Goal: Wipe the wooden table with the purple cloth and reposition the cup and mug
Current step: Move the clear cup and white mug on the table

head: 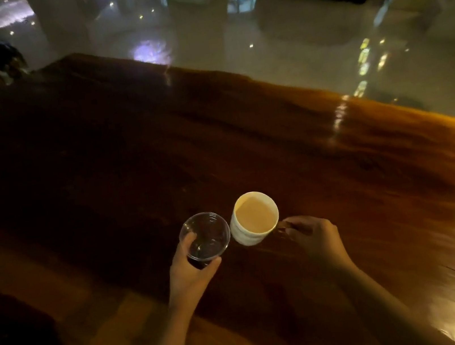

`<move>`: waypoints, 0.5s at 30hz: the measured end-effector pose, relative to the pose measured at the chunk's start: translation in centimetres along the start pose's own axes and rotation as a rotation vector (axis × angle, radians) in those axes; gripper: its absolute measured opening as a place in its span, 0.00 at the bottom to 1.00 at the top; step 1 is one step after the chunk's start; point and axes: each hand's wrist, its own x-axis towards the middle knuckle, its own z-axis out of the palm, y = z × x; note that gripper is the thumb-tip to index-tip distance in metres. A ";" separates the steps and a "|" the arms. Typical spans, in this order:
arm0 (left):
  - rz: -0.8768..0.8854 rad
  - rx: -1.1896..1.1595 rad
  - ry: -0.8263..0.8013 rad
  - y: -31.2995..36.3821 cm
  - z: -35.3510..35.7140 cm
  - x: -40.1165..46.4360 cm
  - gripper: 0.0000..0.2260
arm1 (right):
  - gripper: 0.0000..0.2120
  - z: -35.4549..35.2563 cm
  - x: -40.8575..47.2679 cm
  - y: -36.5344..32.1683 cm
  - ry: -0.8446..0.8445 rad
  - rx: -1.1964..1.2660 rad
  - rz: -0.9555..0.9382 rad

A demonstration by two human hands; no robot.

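**A:** From the head view, what does the next move depend on?

**B:** On how the two vessels sit against each other. The clear plastic cup (205, 235) and the white mug (254, 218) are side by side in the lower middle of the frame, the cup to the left, their rims almost touching. Each hand already has its own vessel, so neither has to reach across.

**A:** How are the hands placed?

**B:** The left hand (189, 270) comes up from the lower left and is wrapped around the cup's wall, thumb on the left side, fingers curled under its near edge. The right hand (315, 237) comes in from the lower right, its fingers pinched closed at the mug's handle, which points right toward it.

**A:** Are they lifted or standing on the wood?

**B:** I cannot tell for sure. The mug leans a little to the left, so I judge it is lifted or just being tipped. The cup looks upright.

**A:** And their looks?

**B:** The cup is transparent and seems empty; the dark wood shows through it. The mug is white with faint ridges round its side, its inside pale.

**A:** The rest of the task?

**B:** The wooden table (246, 145) stretches from upper left to right, glossy and bare beyond the hands. No purple cloth shows anywhere in view, so the wiping is not in hand here.
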 end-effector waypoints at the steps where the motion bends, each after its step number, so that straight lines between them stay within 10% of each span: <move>1: 0.027 -0.001 -0.017 1.2 1.0 -0.1 0.35 | 0.09 -1.7 -0.4 0.4 0.023 0.034 0.006; 15: 0.291 -0.075 -0.251 15.6 22.0 -4.6 0.39 | 0.08 -26.6 -6.2 12.3 0.324 0.141 0.072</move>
